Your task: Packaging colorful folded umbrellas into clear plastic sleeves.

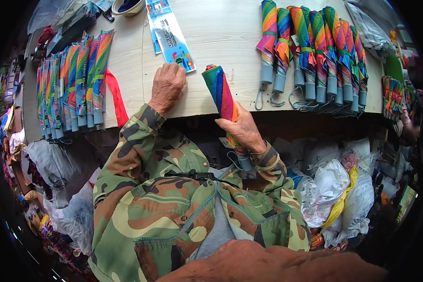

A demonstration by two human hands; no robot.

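My right hand (244, 128) is wrapped round a folded rainbow umbrella (218, 91). The umbrella is tilted, its top toward the table and its grey handle (244, 162) near my jacket. A small white tag and a cord show by the handle. On the table edge my left hand (168, 87) is closed, knuckles up, at the near end of a printed plastic sleeve (169, 35). Its fingertips are hidden, so whether it pinches the sleeve cannot be told. The sleeve is blue and white and lies on at least one other.
Several sleeved umbrellas (82, 80) lie at the left, beside a red strip (115, 97). Several unsleeved rainbow umbrellas (317, 51) lie at the right, handles over the table edge. A bowl (128, 8) stands at the back. Plastic bags (331, 192) are heaped below the table (221, 33).
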